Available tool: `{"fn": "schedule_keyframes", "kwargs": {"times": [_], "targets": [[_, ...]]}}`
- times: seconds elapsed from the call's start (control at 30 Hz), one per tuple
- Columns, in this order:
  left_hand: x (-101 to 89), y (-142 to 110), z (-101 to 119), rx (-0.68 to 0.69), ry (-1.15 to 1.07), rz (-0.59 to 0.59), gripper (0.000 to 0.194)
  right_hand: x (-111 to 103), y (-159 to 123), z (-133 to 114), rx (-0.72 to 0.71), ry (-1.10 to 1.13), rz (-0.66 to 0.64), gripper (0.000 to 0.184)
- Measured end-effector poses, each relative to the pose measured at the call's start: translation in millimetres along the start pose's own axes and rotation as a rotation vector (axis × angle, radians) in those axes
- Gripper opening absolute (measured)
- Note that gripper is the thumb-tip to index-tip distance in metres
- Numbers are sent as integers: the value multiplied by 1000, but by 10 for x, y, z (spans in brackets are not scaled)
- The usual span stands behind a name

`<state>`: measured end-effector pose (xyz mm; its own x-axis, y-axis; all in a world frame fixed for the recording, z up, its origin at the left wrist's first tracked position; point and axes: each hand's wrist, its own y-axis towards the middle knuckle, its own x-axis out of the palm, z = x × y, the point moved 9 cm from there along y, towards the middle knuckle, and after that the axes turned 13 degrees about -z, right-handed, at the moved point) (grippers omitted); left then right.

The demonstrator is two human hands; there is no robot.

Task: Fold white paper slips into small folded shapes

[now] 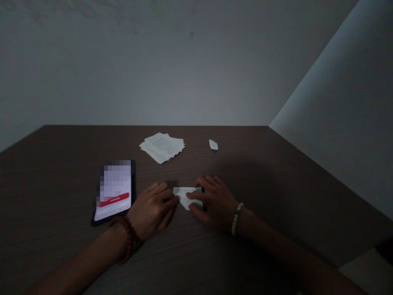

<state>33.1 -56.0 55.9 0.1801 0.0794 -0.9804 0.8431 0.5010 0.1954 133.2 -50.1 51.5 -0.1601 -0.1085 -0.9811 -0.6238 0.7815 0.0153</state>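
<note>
A small piece of folded paper [183, 197] with printed lines lies on the table between my hands. Its top edge is straight and its lower left side slants. My left hand [152, 208] is closed, fingers curled, with the fingertips at the paper's left corner. From the right, my right hand [215, 200] has its thumb and index finger pressed on the paper, while its other fingers bend over the far right corner. Part of the paper's right side is hidden under that hand. A brown bead bracelet circles the left wrist, a pale one the right.
A lit phone [114, 192] in a dark case lies left of my left hand, close to it. Farther back rests a loose stack of printed paper sheets [162, 146], and right of it a small folded paper piece [213, 144]. Walls border the brown table [76, 143].
</note>
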Motion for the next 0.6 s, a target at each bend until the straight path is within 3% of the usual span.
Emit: {"fn": "schedule_keyframes", "kwargs": {"times": [0.17, 0.6], "targets": [[75, -1, 131, 107, -134, -83, 28, 8, 3, 12, 8, 6, 8, 20], [114, -12, 121, 107, -175, -119, 29, 19, -1, 12, 3, 0, -4, 23]]}}
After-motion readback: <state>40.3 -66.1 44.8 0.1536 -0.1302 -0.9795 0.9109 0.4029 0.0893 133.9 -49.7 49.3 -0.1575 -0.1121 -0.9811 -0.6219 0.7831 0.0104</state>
